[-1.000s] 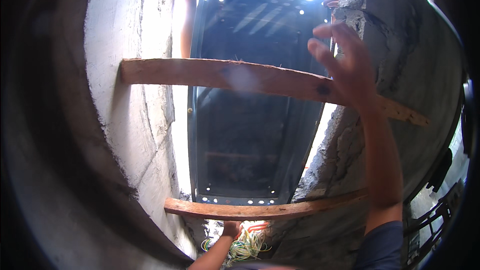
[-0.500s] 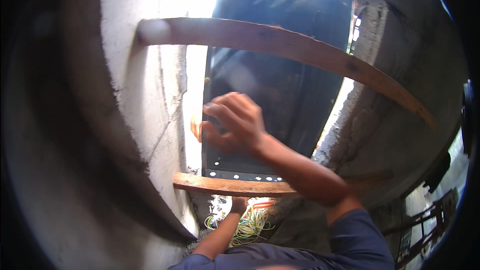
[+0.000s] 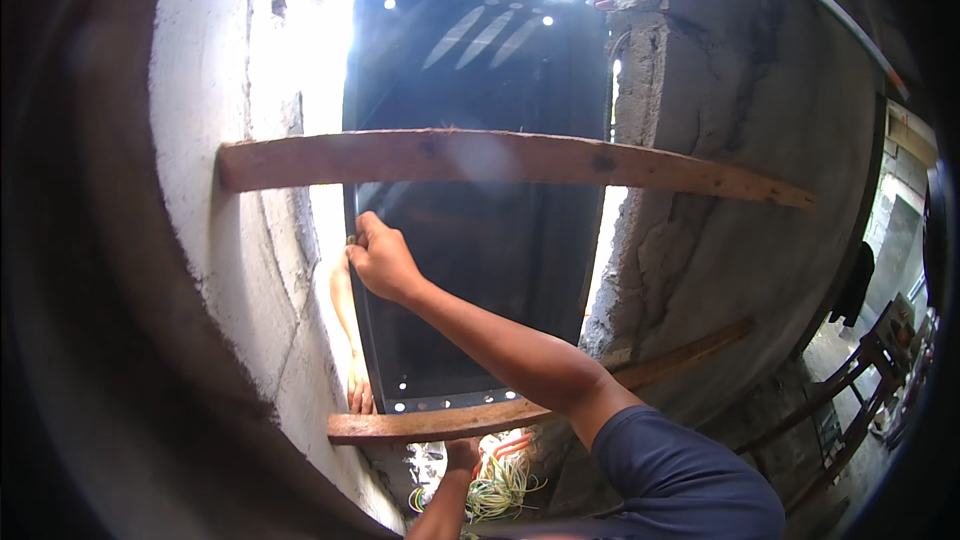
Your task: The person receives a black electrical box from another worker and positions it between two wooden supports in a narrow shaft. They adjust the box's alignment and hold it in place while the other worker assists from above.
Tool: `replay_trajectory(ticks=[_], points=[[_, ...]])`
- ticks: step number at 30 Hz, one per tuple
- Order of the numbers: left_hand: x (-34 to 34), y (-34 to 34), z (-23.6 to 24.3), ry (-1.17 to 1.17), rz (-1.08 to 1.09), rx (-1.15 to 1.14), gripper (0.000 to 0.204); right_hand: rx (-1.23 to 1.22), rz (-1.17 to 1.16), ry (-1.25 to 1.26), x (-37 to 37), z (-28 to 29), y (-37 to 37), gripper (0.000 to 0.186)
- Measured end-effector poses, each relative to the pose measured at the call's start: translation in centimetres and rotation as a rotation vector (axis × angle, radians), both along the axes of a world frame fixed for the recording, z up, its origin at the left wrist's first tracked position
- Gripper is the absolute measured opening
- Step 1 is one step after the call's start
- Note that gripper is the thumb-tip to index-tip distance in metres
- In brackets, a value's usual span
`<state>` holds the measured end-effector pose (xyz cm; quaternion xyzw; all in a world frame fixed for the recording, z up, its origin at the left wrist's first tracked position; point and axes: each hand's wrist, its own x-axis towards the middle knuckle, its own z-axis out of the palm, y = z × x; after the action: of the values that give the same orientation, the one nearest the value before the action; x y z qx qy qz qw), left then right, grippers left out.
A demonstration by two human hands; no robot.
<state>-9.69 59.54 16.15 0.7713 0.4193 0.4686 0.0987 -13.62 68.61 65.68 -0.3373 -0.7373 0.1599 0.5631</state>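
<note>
A narrow gap between two rough concrete walls fills the view, the left wall [image 3: 215,240] pale and plastered, the right wall [image 3: 720,120] grey and cracked, with bright daylight burning in from the top. Standing upright in the gap is a large dark metal panel [image 3: 480,70], smooth and glossy, with a row of small round holes along its top and another along its bottom edge. Two weathered wooden planks cross in front of it: the upper plank [image 3: 500,158] spans wall to wall just above the fingers, and the lower plank [image 3: 440,424] sits well below them at the foot of the panel. The right hand [image 3: 382,260] reaches up across the panel, its fingers curled closed around the panel's left edge, pinching it. The left hand [image 3: 462,455] is low, just under the lower plank, and whether its fingers are open or closed cannot be told. Another person's arm [image 3: 350,340] hangs down in the bright slit just left of the gripping fingers. A tangle of yellow and green wires [image 3: 500,488] lies beside the left hand.
</note>
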Motion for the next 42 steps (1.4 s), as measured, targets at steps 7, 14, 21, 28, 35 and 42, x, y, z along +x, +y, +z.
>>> replay_trajectory(ticks=[7,14,21,28,35,42], points=[[0.5,0.1,0.4,-0.092,-0.022,0.010,0.047,-0.001,0.020,0.009,-0.4,0.7,-1.1,0.017],[0.8,-1.1,1.9,-0.311,-0.034,-0.054,0.047,0.228,0.126,0.013,0.3,0.6,0.0,0.018],[0.3,-1.9,0.3,-0.198,0.027,-0.126,0.056,-0.121,0.181,0.054,1.3,2.6,-0.5,0.011],[1.2,0.9,3.3,-0.614,-0.200,-0.366,0.021,-0.033,0.096,0.158,2.0,5.0,2.0,0.008],[0.4,0.6,7.0,-0.801,-0.318,-0.311,0.023,-0.093,0.173,0.144,1.2,4.7,3.0,0.008],[0.3,1.9,5.6,-0.612,-0.106,-0.203,0.028,-0.097,0.165,-0.003,0.7,4.2,3.6,0.010]])
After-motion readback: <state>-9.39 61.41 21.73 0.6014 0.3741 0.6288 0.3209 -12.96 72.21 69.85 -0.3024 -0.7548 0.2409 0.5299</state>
